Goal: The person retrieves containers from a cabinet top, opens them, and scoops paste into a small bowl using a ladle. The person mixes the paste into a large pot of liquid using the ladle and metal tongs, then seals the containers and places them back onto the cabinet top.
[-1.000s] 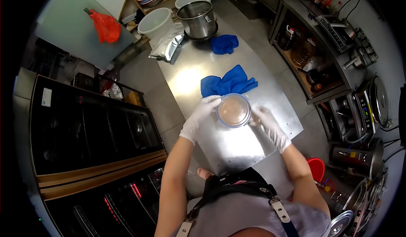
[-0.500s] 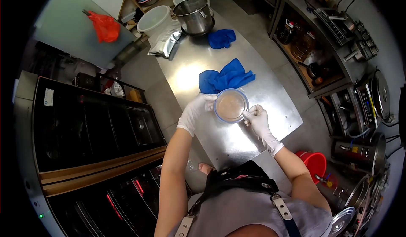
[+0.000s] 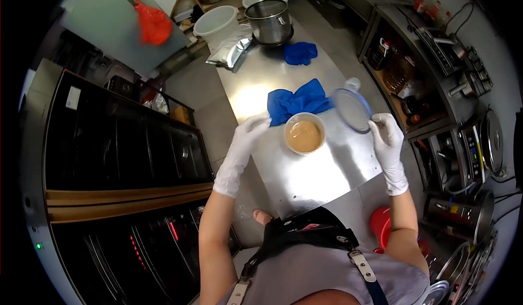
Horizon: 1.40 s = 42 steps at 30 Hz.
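A clear plastic tub (image 3: 304, 134) of light brown liquid stands uncovered on the steel table (image 3: 321, 174). My right hand (image 3: 388, 133), in a white glove, pinches the edge of a round clear lid (image 3: 353, 110) with a blue rim, holding it tilted to the right of the tub. My left hand (image 3: 251, 133), gloved too, is off to the tub's left with nothing in it, its fingers loosely bent and apart from the tub. A crumpled blue cloth (image 3: 297, 99) lies just behind the tub. Part of a clear plastic item (image 3: 353, 83) shows beyond the lid.
Farther back on the table are a second blue cloth (image 3: 300, 53), a steel pot (image 3: 269, 24), a silver bag (image 3: 231, 53) and a white bucket (image 3: 217, 23). A glass-door cabinet (image 3: 120, 136) stands left. Shelving (image 3: 425, 95) runs along the right, with a red bucket (image 3: 380, 226) below.
The lid has come off the tub and moved right in my right hand, uncovering the brown liquid. My left hand has let go of the tub and drawn back left.
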{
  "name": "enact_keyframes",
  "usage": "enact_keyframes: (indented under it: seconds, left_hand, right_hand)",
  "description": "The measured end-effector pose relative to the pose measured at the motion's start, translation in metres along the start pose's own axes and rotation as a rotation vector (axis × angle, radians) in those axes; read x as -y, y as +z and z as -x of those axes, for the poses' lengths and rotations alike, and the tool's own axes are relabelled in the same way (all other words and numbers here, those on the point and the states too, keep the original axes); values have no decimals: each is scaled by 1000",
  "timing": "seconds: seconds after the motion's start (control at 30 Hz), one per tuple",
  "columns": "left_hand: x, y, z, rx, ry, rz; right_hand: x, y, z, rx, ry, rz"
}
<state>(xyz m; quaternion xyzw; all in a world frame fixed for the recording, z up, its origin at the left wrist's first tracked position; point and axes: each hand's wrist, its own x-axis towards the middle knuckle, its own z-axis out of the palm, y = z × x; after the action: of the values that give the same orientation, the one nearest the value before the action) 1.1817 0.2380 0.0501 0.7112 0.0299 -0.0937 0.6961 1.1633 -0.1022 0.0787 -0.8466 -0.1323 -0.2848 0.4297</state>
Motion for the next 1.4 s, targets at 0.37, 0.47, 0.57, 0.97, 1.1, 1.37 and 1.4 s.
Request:
enact_keyframes:
  seconds: [0.37,0.47,0.57,0.97,1.1,1.37,1.4]
  left_hand:
    - [42,-123,201,-639,-182,241]
    - [44,-170,261,-809,-13,132]
    - [0,-199,322,-963,112,-118]
    - [-330,-238,575,-2083,1372,-1651]
    - [-413,-269,707,-2590,1301,-1536]
    - [-418,-268,759,-2046,778,-720]
    - [-418,-265,758,-1939,787,-609]
  right_hand:
    - [-86,69,105,983,-537,297]
    - [-87,75,101,1049,-559,237]
    - [-51,62,101,1257,-497,451]
    - [477,214,-10,1277,-1125,-823]
    - [653,205,-3,1139,-1086,-1181]
    - [878,185,43,978,-1084,-1574]
    - [895,183,49,1001,-1044,-1608]
